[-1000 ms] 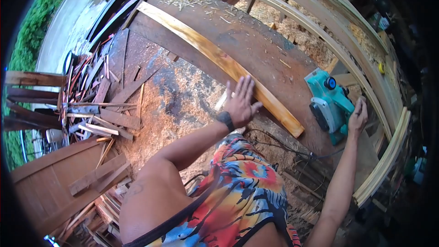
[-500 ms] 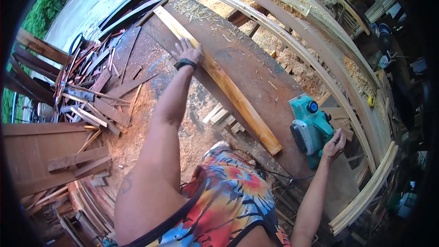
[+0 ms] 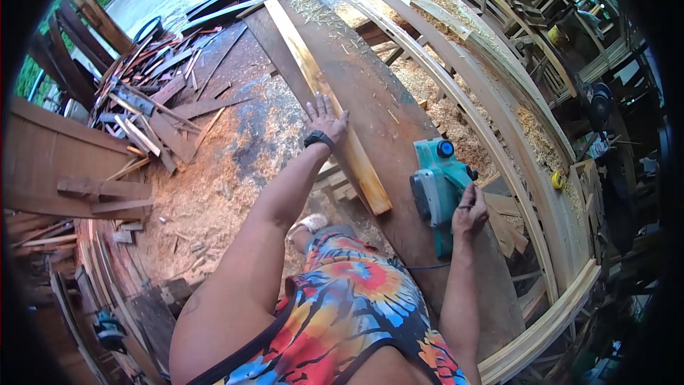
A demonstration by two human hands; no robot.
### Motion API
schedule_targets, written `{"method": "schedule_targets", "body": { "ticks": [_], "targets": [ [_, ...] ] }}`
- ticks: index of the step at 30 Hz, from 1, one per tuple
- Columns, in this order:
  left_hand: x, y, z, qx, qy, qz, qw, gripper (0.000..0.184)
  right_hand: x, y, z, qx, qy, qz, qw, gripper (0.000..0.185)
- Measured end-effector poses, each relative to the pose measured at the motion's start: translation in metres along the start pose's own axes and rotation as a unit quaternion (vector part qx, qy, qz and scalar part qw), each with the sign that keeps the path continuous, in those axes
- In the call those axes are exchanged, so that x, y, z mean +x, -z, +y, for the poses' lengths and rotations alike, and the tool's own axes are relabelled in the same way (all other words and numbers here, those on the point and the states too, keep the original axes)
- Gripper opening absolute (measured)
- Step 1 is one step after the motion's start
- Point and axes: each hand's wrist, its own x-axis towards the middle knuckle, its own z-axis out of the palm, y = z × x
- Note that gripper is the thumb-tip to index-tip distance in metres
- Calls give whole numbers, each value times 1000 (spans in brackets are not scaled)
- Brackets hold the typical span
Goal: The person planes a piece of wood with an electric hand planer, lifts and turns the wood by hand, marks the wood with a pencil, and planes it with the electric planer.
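Observation:
A long, pale wooden strip [image 3: 304, 57] lies lengthwise on the brown workbench [image 3: 388, 117]. My left hand [image 3: 328, 120], with a dark band at the wrist, rests flat on the strip around its middle, fingers spread. To the right of the strip's near end, a teal electric planer [image 3: 442, 171] sits on the bench. My right hand [image 3: 470, 212] is closed around the planer's handle, its fingers partly hidden. The planer and the strip are apart. A cord runs from the planer's rear toward my body.
Long boards [image 3: 456, 85] run along the right side, with sawdust on and below them. Scrap wood [image 3: 153, 89] is piled at the left on a shavings-covered floor. Wood shavings [image 3: 313, 14] lie at the bench's far end. A yellow tape measure [image 3: 557, 180] sits at the right.
My left hand has slid along the strip toward its near end. The whole view has shifted. My right hand stays at the planer's handle.

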Motion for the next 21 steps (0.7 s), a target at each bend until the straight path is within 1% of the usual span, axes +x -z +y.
{"method": "schedule_targets", "body": {
  "ticks": [3, 4, 7, 8, 11, 13, 14, 15, 16, 17, 18, 19, 20, 21],
  "targets": [
    [-44, -5, 14, -29, -2, -4, 1000, 88, 4, 2, 9, -3, 7, -55, 998, 45],
    [-59, -7, 20, -29, -5, -4, 1000, 87, 6, 0, 14, 20, -10, -75, 997, 48],
    [-95, -28, 32, -25, -3, 29, 999, 88, 12, -1, 19, 18, 16, -108, 994, 52],
    [-105, -37, 35, -36, -8, 42, 998, 89, 15, 15, -2, 35, -55, -180, 982, 50],
    [-141, -38, 53, -19, 11, 21, 1000, 90, 20, 7, 18, 39, 4, -195, 980, 53],
    [-158, -49, 56, -5, 5, 21, 1000, 92, 17, 2, 21, 7, -6, -194, 981, 56],
    [-162, -61, 52, -51, -10, 63, 997, 93, 19, 1, 22, -9, -10, -182, 983, 58],
    [-160, -71, 50, -28, -17, 100, 994, 93, 18, -1, 22, -23, 10, -150, 988, 62],
    [-162, -70, 53, -29, -10, 110, 993, 93, 15, 4, 15, -3, 36, -123, 992, 54],
    [-177, -33, 65, -166, 20, 15, 986, 91, 15, 7, 9, 9, 14, -131, 991, 51],
    [-165, -66, 53, -126, -32, 121, 984, 92, 14, 3, 14, 14, 40, -113, 993, 52],
    [-153, -98, 41, -73, -73, 230, 968, 93, 14, 1, 18, -8, 20, -128, 992, 52],
    [-163, -80, 49, -105, -38, 174, 978, 92, 13, 0, 18, -13, 40, -102, 994, 53],
    [-174, -53, 61, -139, -1, 112, 984, 90, 13, 12, 2, -11, 10, -130, 991, 51]
  ]
}}
